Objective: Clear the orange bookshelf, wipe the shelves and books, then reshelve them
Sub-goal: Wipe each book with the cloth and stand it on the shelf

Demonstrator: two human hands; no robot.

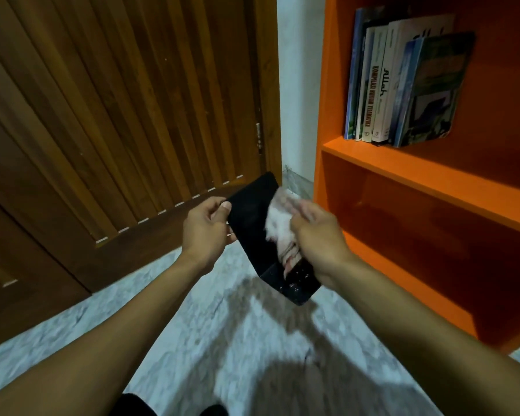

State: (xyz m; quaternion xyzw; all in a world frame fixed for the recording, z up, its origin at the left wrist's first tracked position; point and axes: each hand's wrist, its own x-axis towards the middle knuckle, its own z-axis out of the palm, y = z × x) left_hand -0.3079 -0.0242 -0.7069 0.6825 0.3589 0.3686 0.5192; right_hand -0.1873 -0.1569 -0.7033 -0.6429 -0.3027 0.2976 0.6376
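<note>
The left hand (206, 228) is pinching the upper-left edge of a black book (252, 223) held in the air over the floor (222, 340), so a light grip could let it slip. The right hand (315, 235), fingers clenched on a whitish cloth (278, 232), is rubbing its cover, and hard strokes could knock it loose. On the orange bookshelf (433, 187), the row of books (403, 82) at the upper shelf's left end is leaning and could topple.

The black book (249, 217) is looking smooth with a slight sheen, and pale specks are showing near its lower end. The cloth (278, 226) on it is coming across as soft, whitish fabric, blurred. The orange bookshelf (418, 175) is wearing a flat, even painted finish, pretty smooth. The door (117, 115) is showing ribbed brown wood with a low varnish shine. The floor (222, 325) is looking like pale marbled tile, smooth.
</note>
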